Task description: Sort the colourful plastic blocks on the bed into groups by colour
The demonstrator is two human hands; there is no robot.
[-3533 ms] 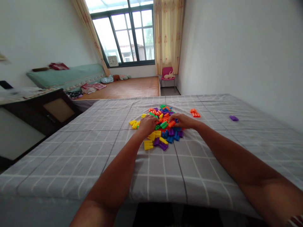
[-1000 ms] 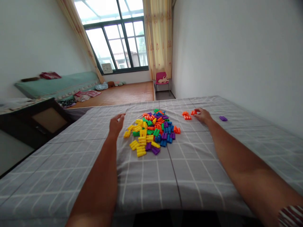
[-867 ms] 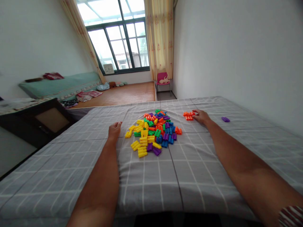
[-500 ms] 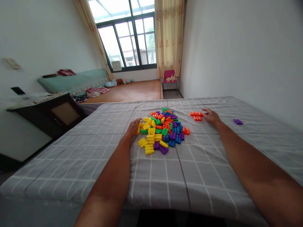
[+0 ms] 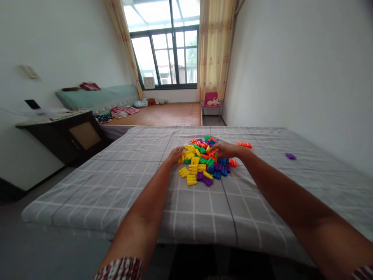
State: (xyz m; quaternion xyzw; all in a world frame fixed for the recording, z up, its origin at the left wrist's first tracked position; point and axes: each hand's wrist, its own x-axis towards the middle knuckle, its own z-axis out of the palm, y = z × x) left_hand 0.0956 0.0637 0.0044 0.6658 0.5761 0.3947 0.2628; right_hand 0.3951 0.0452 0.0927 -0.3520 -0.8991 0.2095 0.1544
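A pile of small plastic pieces in yellow (image 5: 193, 168), green, orange, blue (image 5: 217, 175) and purple (image 5: 208, 181) lies on the grey checked cloth. My left hand (image 5: 176, 154) rests at the pile's left edge, against yellow pieces; its fingertips are partly hidden. Over the right part of the pile reaches my right hand (image 5: 223, 149), its fingers bent down among orange pieces; whether they grip one is unclear. Several orange pieces (image 5: 244, 145) sit apart, behind my right wrist. Farther right lies a purple piece (image 5: 290, 156).
The checked cloth (image 5: 131, 194) covers a wide flat surface. Beyond it are a low bed (image 5: 175, 112), a pink chair (image 5: 211, 98) and a window. A dark cabinet (image 5: 84, 134) stands at the left, and a white wall at the right.
My right hand has moved left from beside the separate orange pieces to the pile. My left hand stays at the pile's left edge. The camera view has shifted slightly.
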